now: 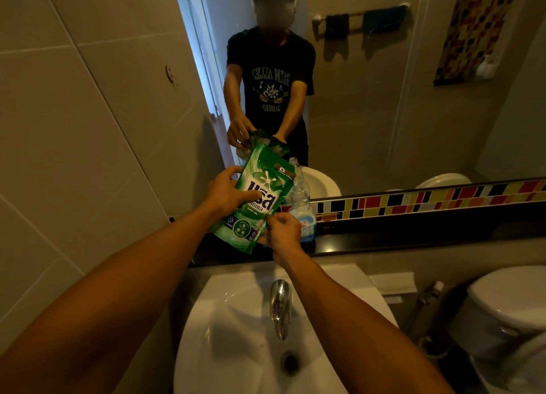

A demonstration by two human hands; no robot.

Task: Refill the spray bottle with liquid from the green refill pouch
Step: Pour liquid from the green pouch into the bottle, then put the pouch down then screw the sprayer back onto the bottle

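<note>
Spray bottle stands uncapped on the dark ledge behind the basin, just right of the green refill pouch. Left hand clasps the pouch's side; right hand pinches its lower corner. Risk: the soft pouch may gush past the narrow neck. Dim tiled bathroom, mirror above the ledge.

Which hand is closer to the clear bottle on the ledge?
Right. The right hand grips the green pouch at its lower corner, just beside the clear bottle; the left hand holds the pouch's far side.
</note>
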